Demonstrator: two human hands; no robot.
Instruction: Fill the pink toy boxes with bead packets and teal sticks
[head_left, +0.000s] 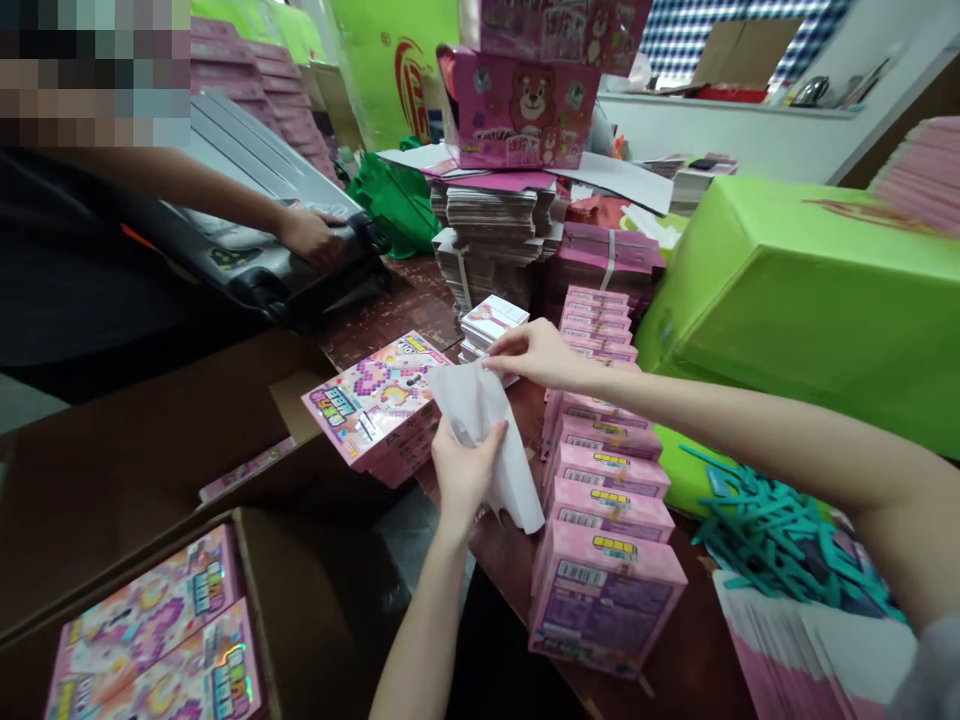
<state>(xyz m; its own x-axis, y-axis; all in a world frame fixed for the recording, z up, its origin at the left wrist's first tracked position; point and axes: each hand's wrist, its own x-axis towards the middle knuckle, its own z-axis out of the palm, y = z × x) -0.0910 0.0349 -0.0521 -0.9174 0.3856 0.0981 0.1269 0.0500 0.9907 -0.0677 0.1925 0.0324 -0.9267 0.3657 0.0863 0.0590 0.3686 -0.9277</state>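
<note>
Two hands, left hand (459, 470) and right hand (534, 352) gripping white sheet (487, 435), cluttered dark table (697, 640), pink boxes (604, 520)

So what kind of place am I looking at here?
Most likely a small packing workshop for boxed toys. A row of identical pink boxes stands on the table, stacks of flat printed card sit behind, and both hands, left and right, hold a white sheet.
</note>
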